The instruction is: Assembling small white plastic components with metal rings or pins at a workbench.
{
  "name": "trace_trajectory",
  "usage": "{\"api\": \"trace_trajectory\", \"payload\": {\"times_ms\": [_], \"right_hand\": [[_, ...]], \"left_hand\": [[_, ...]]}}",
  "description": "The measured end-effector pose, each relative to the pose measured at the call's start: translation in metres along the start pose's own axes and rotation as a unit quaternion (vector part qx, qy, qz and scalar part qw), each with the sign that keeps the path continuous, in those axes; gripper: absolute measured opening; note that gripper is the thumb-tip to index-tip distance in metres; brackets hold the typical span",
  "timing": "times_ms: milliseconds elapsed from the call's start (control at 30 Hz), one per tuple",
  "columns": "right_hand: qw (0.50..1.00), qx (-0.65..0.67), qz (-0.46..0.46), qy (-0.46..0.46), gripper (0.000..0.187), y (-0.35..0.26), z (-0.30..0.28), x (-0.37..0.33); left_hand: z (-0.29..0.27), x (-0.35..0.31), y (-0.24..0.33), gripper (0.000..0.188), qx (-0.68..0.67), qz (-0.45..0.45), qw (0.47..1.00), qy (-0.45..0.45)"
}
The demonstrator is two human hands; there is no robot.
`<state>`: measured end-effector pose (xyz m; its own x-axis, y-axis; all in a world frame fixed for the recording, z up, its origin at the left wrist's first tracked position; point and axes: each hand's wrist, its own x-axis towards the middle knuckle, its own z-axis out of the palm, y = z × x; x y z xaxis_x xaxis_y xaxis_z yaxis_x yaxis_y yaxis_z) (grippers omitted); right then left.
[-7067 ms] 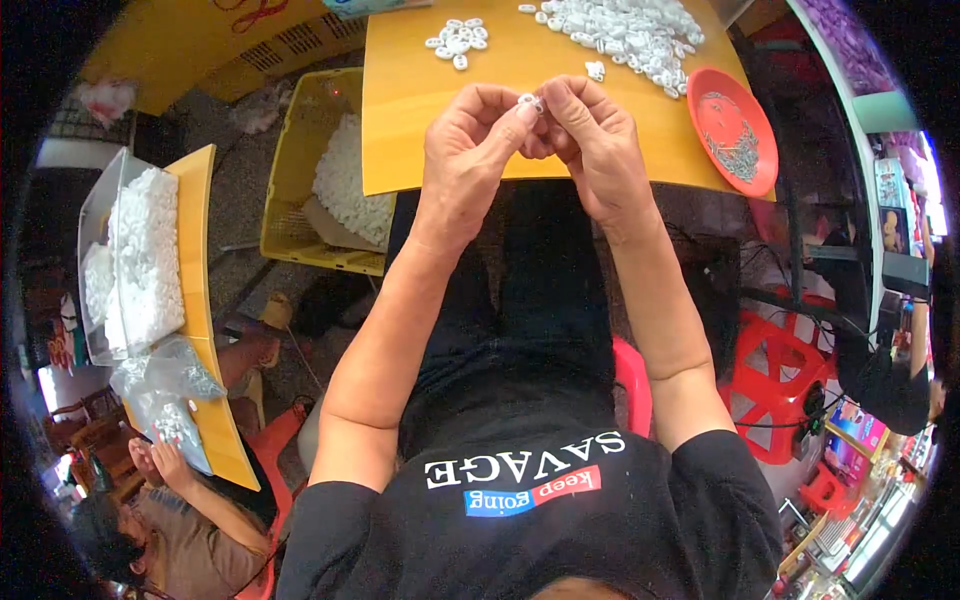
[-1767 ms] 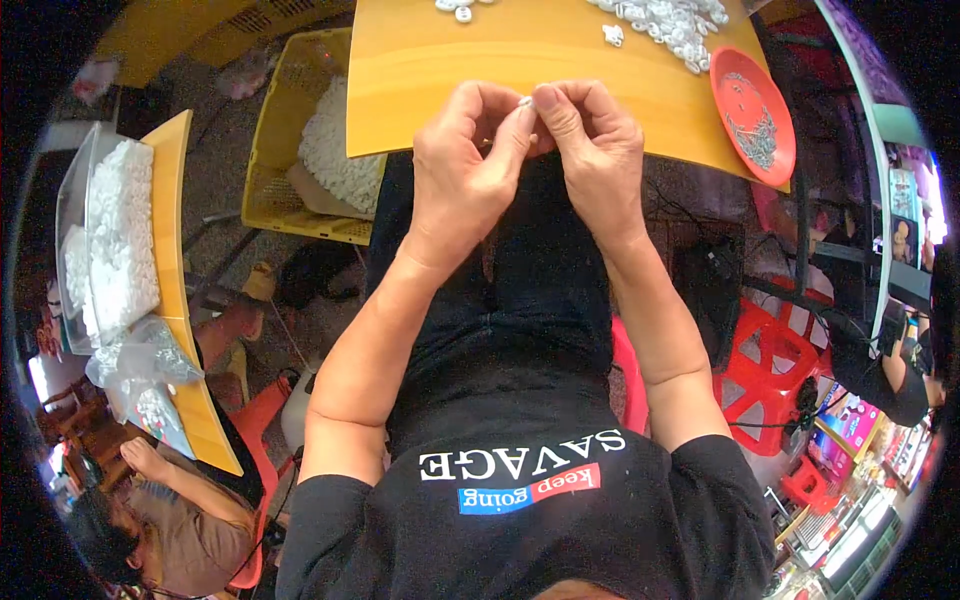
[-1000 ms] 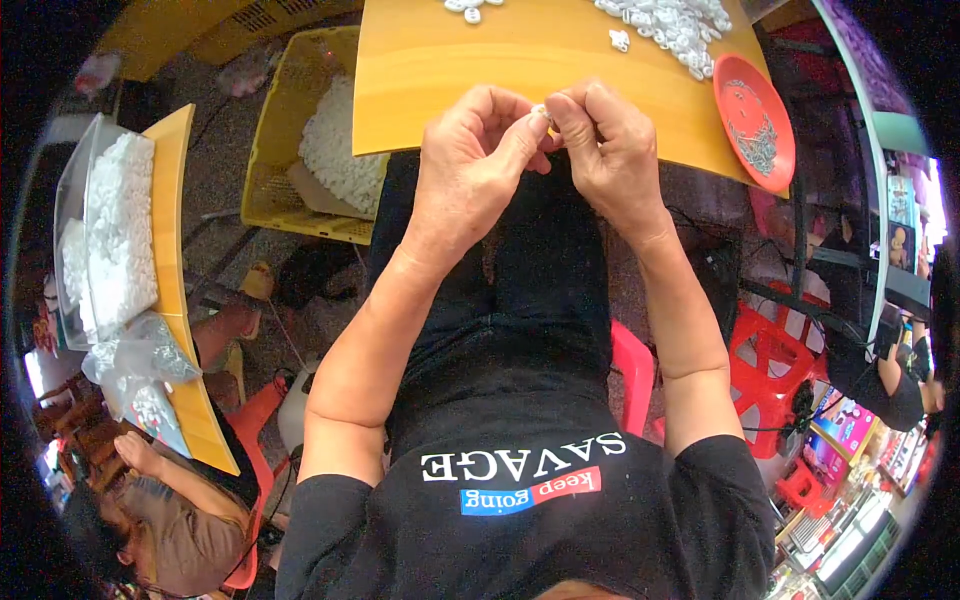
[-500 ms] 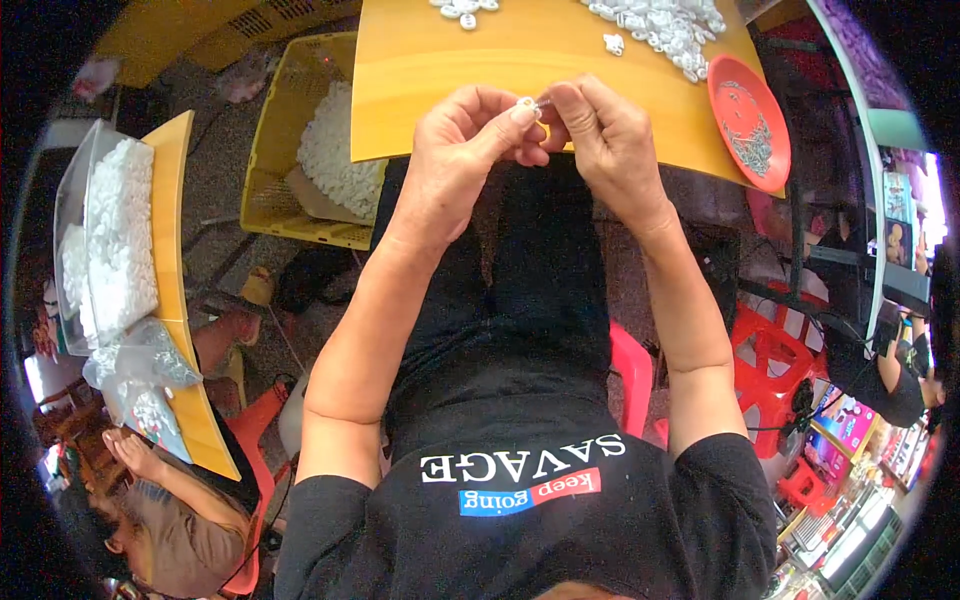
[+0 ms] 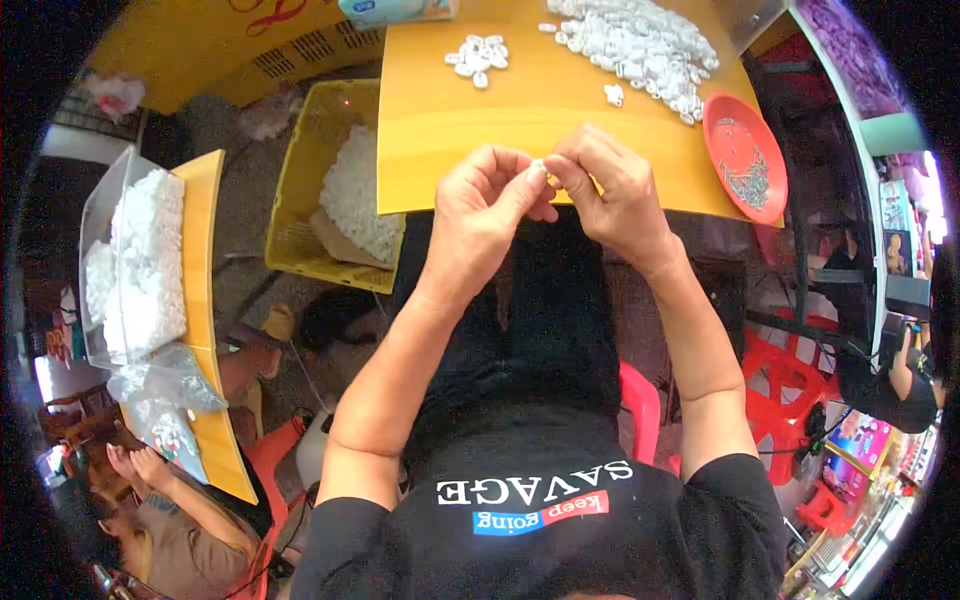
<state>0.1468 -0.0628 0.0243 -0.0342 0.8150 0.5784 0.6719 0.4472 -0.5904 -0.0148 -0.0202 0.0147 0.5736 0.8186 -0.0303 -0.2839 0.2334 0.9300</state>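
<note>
My left hand [image 5: 478, 208] and my right hand [image 5: 608, 187] meet above the near edge of the yellow table [image 5: 540, 110]. Both pinch one small white plastic piece [image 5: 537, 167] between their fingertips. A large heap of similar white pieces [image 5: 640, 45] lies at the far right of the table. A smaller cluster of white pieces [image 5: 476, 57] sits at the far left, and a single piece [image 5: 613, 95] lies just beyond my right hand.
A red dish [image 5: 744, 158] with small metal parts sits at the table's right end. A yellow crate [image 5: 325, 190] of white pieces stands to the left. Further left, a clear box [image 5: 130, 265] of white pieces rests on another yellow table, where another person [image 5: 150, 500] sits.
My hands stayed together on the small white piece, with only slight finger movements. The view shifted a little.
</note>
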Motion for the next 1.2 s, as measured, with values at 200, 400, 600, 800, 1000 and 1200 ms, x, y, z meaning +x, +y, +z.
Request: {"api": "trace_trajectory", "payload": {"times_ms": [200, 400, 600, 800, 1000, 1200], "right_hand": [[0.998, 0.037, 0.052, -0.017, 0.010, 0.007, -0.001, 0.001], [0.999, 0.029, 0.015, 0.014, 0.010, 0.011, 0.002, 0.001], [0.999, 0.013, -0.008, 0.045, 0.013, 0.004, 0.004, -0.001], [0.978, 0.086, 0.148, 0.118, 0.013, 0.005, 0.023, -0.008], [0.995, 0.011, 0.055, 0.082, 0.013, 0.013, 0.006, -0.005], [0.984, 0.080, 0.142, 0.065, 0.015, 0.008, 0.016, 0.002]], "left_hand": [[0.004, 0.005, -0.002, 0.013, 0.122, 0.023, 0.992, 0.026], [-0.007, 0.005, -0.008, 0.012, 0.037, -0.022, 0.999, 0.013], [-0.002, 0.004, -0.003, 0.013, 0.045, -0.024, 0.999, -0.003], [0.007, 0.015, -0.012, 0.014, 0.033, 0.024, 0.998, 0.053], [-0.001, 0.018, -0.009, 0.016, 0.053, -0.036, 0.998, 0.015], [-0.001, 0.017, -0.002, 0.015, 0.071, 0.003, 0.997, 0.029]]}}
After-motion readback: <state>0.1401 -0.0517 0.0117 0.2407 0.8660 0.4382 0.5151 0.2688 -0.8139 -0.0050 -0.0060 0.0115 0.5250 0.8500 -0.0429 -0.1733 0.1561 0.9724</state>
